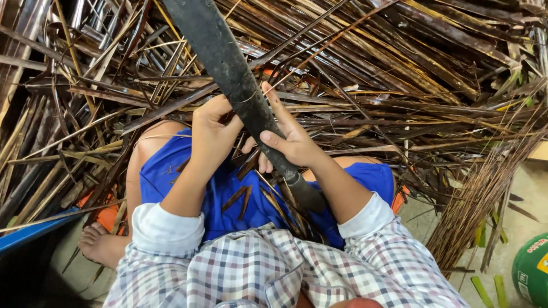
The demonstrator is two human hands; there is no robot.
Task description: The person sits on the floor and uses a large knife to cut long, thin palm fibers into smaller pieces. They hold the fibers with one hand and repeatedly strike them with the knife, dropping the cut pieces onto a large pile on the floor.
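Long dark blade [228, 63] lies diagonally, tip far-left, handle near-right over the lap. Right hand [291, 140] is closed around it near the handle; left hand [212, 134], just left, is curled against the blade's edge, pinching a thin strip [171, 108].

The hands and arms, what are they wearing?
Both hands, the left hand and the right hand, are bare: no gloves, rings or watch. The forearms are bare too. Checked sleeves in white, grey and red are rolled back, with white cuffs showing near the elbows.
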